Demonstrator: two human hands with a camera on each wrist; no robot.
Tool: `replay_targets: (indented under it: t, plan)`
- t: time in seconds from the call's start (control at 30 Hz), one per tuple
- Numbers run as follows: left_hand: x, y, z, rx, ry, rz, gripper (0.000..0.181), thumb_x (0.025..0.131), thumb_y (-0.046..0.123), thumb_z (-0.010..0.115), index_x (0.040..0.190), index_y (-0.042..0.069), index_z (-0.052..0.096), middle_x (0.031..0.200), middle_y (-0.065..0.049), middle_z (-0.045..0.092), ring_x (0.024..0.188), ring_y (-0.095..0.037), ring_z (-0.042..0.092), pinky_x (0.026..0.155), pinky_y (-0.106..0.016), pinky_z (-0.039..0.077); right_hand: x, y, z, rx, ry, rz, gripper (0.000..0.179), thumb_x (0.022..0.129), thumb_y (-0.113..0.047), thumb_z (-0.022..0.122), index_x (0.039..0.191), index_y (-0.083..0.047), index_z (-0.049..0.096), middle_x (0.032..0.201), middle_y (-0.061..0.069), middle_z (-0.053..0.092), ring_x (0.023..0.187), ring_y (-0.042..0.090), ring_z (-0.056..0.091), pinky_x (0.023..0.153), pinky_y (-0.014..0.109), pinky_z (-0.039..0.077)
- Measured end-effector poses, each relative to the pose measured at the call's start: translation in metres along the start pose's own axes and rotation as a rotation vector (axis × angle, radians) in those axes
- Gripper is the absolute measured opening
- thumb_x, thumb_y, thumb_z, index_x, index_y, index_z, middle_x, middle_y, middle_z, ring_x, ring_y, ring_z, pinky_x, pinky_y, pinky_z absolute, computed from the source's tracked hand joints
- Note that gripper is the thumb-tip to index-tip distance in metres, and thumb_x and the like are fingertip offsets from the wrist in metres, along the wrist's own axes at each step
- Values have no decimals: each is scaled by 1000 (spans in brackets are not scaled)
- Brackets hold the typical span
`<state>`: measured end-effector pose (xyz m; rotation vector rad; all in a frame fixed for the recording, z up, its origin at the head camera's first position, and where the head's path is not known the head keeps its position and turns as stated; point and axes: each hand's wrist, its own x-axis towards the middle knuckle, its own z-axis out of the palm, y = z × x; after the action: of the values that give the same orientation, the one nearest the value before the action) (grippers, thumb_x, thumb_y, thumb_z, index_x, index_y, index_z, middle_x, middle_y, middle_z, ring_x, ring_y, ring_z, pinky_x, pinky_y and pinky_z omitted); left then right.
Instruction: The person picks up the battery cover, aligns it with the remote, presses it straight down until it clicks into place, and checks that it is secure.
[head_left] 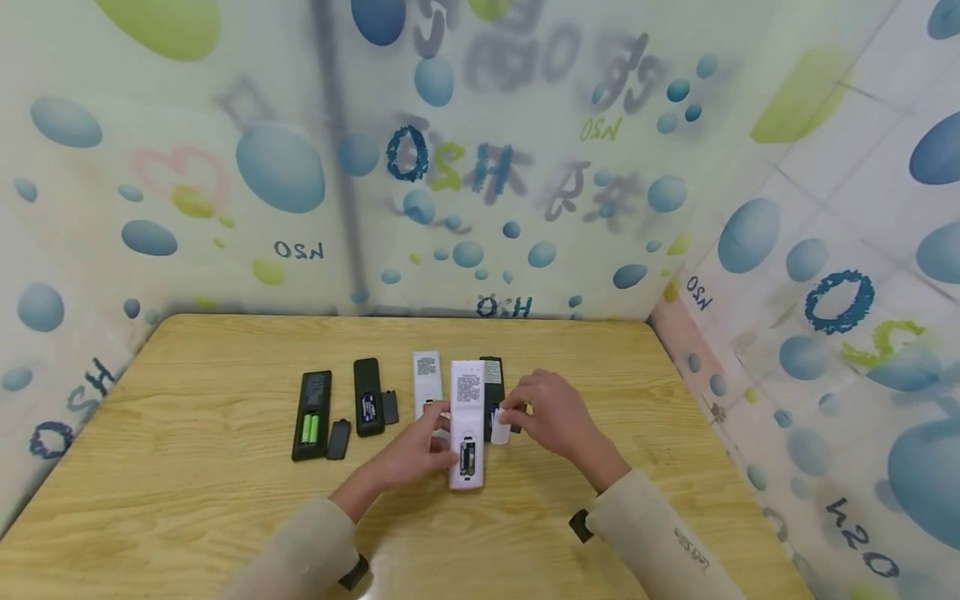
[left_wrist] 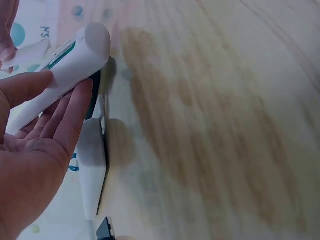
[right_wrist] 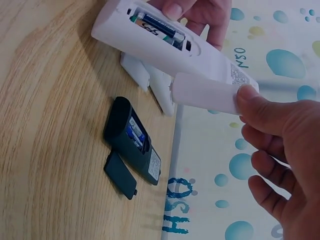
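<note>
Over the bench [head_left: 187, 517], the white remote control [head_left: 468, 417] points lengthwise from near to far, its uncovered battery compartment [right_wrist: 162, 32] at the near end with batteries inside. The left grip [head_left: 411, 450] holds it; just right, the right grip [head_left: 551, 410] pinches a white battery cover [head_left: 500, 428]. Farther left, the leftmost black remote [head_left: 316, 396] contains green batteries [head_left: 311, 428].
</note>
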<state>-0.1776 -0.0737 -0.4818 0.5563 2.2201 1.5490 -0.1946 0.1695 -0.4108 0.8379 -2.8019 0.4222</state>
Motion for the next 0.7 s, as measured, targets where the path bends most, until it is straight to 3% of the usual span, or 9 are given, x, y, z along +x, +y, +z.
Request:
replay_targets:
  t: [0.37, 0.7]
  plan:
    - [1, -6, 3, -15, -8, 22, 60, 92, 2, 63, 142, 4, 31, 137, -25, 51, 103, -28, 68, 89, -40, 56, -2, -10, 8, -1, 19, -91, 13, 79, -36, 79, 85, -24, 78, 80, -14, 70, 76, 4, 54, 72, 24, 49]
    - [1, -7, 1, -78, -41, 43, 49, 99, 5, 51, 144, 5, 30, 140, -27, 49, 113, -32, 63, 86, -39, 57, 2, -24, 18, 15, -51, -132, 16, 83, -38, 76, 88, -23, 79, 79, -14, 67, 74, 3, 51, 70, 22, 47]
